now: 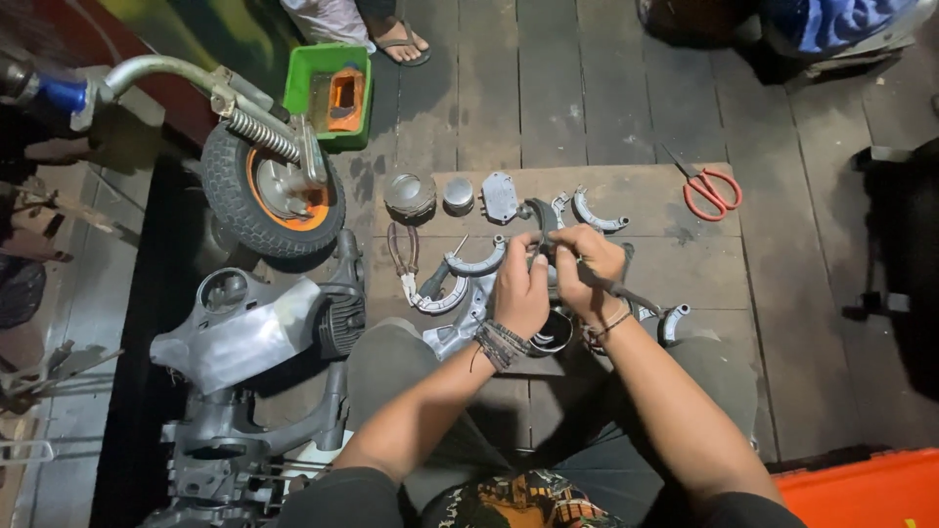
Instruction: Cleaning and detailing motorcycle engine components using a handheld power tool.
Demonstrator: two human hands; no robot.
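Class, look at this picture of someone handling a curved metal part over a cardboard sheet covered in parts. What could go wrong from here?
1. Both hands, left hand and right hand, work a curved brake shoe bare; an edge or a slip might pinch fingers.
2. Loose parts such as the round metal cap lie close by on the cardboard sheet; an elbow could scatter them.
3. Red-handled scissors lie within reach.

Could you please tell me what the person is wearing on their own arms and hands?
Both forearms are bare, with dark sleeves pushed up near the elbows. The left hand has a stack of dark braided bracelets at its wrist. The right hand has a thin dark band at its wrist. No gloves.
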